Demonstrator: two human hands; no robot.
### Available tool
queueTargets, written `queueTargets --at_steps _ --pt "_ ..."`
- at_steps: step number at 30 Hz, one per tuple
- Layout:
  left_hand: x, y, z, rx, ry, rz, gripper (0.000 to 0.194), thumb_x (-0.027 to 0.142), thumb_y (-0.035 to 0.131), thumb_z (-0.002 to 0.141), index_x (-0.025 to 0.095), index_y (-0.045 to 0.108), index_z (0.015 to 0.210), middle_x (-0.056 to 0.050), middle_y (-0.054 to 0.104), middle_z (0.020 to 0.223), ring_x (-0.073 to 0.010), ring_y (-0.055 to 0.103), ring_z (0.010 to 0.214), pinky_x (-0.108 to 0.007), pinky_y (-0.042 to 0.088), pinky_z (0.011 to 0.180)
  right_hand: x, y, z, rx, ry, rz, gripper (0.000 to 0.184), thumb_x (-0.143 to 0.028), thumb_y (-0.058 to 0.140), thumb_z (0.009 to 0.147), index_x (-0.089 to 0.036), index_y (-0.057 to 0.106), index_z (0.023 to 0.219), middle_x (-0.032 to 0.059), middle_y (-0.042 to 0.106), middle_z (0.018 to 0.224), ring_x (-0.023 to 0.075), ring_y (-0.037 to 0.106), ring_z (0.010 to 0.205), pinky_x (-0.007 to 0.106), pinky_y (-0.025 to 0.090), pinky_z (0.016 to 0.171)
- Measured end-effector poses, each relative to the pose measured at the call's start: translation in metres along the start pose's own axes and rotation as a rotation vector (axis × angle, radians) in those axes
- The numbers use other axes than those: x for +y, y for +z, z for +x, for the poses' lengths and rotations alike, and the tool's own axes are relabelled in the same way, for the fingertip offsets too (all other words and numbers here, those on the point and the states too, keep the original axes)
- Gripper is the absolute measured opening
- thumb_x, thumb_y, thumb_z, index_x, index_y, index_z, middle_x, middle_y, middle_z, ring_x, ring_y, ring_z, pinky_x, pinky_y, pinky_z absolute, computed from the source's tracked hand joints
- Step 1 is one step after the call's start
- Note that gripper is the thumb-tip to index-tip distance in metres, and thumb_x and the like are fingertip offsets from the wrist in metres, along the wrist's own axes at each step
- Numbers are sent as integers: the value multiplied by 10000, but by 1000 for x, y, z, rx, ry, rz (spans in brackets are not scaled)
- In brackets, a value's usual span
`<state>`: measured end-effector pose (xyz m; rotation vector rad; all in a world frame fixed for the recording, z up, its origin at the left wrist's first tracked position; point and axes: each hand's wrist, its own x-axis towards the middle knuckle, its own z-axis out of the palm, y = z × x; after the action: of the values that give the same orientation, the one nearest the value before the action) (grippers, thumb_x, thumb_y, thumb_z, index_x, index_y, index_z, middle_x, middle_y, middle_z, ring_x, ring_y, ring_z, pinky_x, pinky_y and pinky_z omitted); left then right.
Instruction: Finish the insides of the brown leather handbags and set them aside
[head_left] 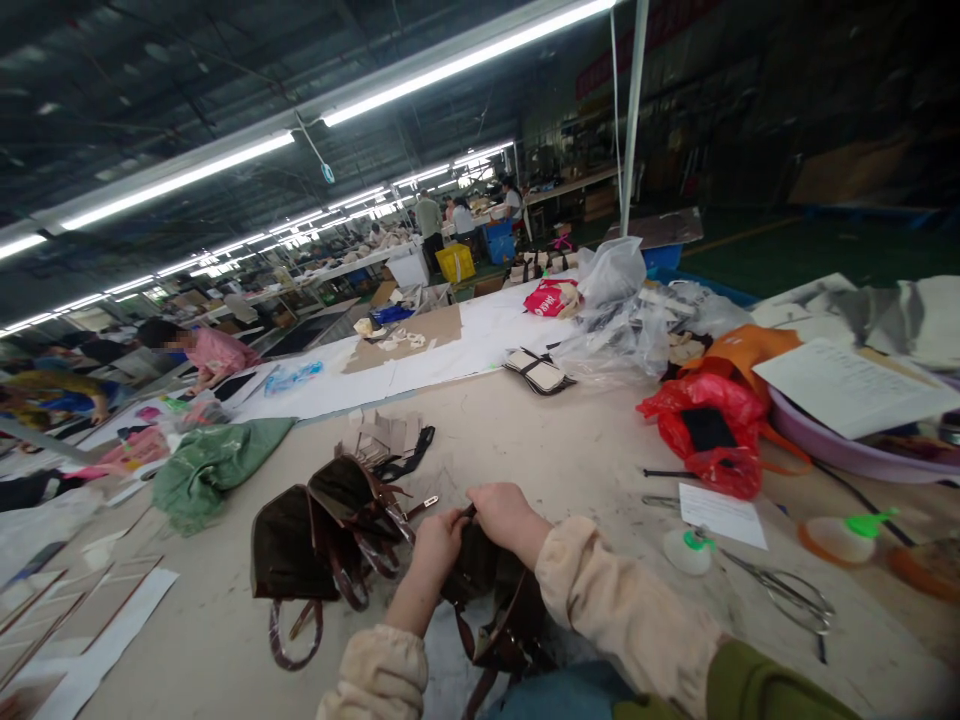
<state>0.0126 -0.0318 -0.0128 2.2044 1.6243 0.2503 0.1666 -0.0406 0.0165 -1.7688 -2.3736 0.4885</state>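
Observation:
My left hand (435, 545) and my right hand (504, 515) are both closed on a dark brown handbag (495, 600) that lies at the near edge of the worktable (570, 460). The fingers pinch its top edge close together. Its straps hang down toward me. Two more dark brown handbags (322, 535) stand just to the left of my left hand, straps wrapped in clear film. A stack of small beige card pieces (379, 435) and a black strap (409, 455) lie behind them.
A green cloth (214, 465) lies at the left. Right of my hands are scissors (787, 590), a white glue bottle with green cap (686, 548), a paper slip (721, 513), a red plastic bag (709, 425) and a purple basin (862, 450). Other people work at tables behind.

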Motion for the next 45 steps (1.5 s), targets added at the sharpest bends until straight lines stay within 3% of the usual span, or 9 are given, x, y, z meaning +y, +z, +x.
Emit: queueTargets --at_steps 5,12,18,25,34,37,41,45 --pt "-3 6 2 40 -8 -9 213 228 458 814 179 657 759 -33 663 715 -121 568 662 -203 364 625 0 2 -11 12 8 -46 467 -79 456 748 -185 392 1197 101 659 902 190 618 846 252 459 665" --pt "-1 7 -2 54 -47 -34 222 248 458 810 168 630 695 -14 620 641 -114 537 628 -200 326 583 10 2 -5 55 79 -62 187 -153 415 790 -195 593 830 78 669 812 213 623 795 275 447 632" --pt "-2 10 -3 72 -41 -58 223 254 451 813 172 637 722 -18 628 662 -115 549 646 -202 336 607 16 2 -1 111 141 -12 265 -237 490 764 -242 557 1020 53 672 829 195 620 793 264 432 633" --pt "-1 10 -3 70 -30 -67 230 252 441 816 174 629 710 -16 618 649 -114 545 641 -198 335 601 21 0 5 34 165 -1 213 -311 507 744 -254 651 890 60 681 854 204 607 855 272 429 684" --pt "2 8 -3 44 -45 -44 213 249 448 812 176 611 695 -5 609 638 -112 538 634 -192 332 592 21 -9 7 18 164 21 236 -322 516 720 -257 674 882 62 688 843 201 613 830 259 433 661" --pt "7 5 -5 26 -45 -30 207 241 444 815 188 639 772 -16 644 693 -126 567 675 -205 363 628 21 -11 9 -9 168 13 243 -308 512 725 -246 680 889 73 688 852 204 611 840 261 436 675" --pt "11 5 -2 40 1 -122 280 274 481 805 230 613 1047 -37 669 973 -161 594 885 -246 410 773 21 -14 11 -24 174 12 241 -315 528 715 -230 688 873 87 689 841 207 617 820 258 441 658" --pt "11 10 7 59 -32 -99 252 296 507 793 260 642 1004 -26 685 930 -156 608 851 -244 418 764 25 -14 14 -22 169 12 241 -338 551 693 -229 693 855 89 689 827 209 620 800 258 443 643"
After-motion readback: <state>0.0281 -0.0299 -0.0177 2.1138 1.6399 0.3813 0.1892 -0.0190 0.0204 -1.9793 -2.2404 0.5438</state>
